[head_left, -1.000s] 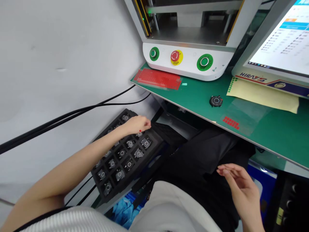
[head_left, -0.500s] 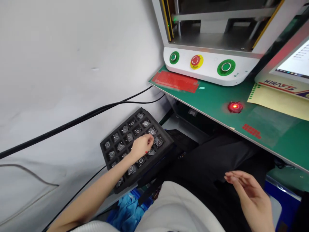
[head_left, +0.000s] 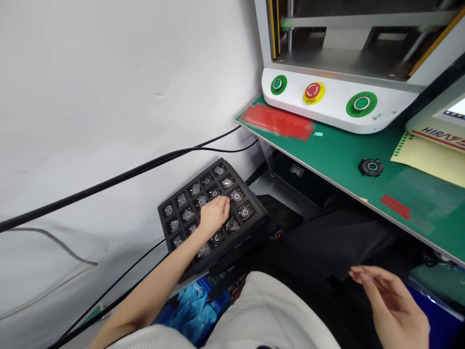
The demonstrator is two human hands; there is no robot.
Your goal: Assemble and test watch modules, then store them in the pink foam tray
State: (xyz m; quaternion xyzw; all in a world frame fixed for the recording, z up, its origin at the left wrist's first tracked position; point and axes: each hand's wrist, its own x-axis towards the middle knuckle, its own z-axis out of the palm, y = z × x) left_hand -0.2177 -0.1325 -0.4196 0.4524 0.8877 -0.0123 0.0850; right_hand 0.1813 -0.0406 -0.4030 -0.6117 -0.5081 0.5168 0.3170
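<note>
A black foam tray with several small round metal parts in its pockets sits low on my left, below the bench. My left hand rests on the middle of that tray, fingers curled down onto one of the parts; whether it grips one is hidden. My right hand hovers over my lap at the lower right, fingers loosely spread and holding nothing. One round black part lies alone on the green bench.
A white press machine with two green buttons and a red stop button stands at the back of the bench. A red sheet lies before it, yellow paper and a monitor at right. Black cables cross the white wall.
My left hand has slid from the tray's far corner to its middle. The round part on the bench glowed red half a second ago and is dark now. The view has shifted left.
</note>
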